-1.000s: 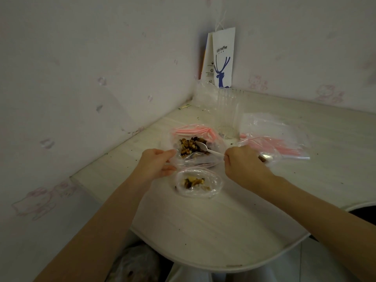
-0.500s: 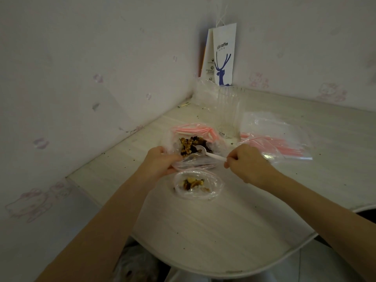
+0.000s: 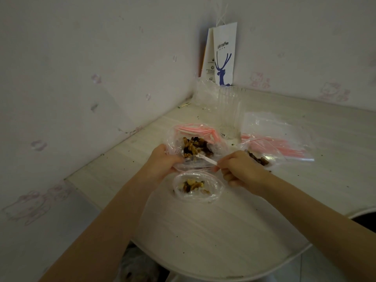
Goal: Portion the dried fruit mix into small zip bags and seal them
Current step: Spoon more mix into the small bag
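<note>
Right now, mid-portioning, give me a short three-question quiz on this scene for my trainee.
1. True or false: the left hand grips the big bag.
2. Is the nearest small bag open or sealed?
3. The right hand holds the spoon with its tip: A) in the small bag B) in the big bag C) in the air.
Key: 1 true; 2 open; 3 B.

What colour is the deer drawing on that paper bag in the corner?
Blue, on the white paper bag; the head view shows it clearly.
</note>
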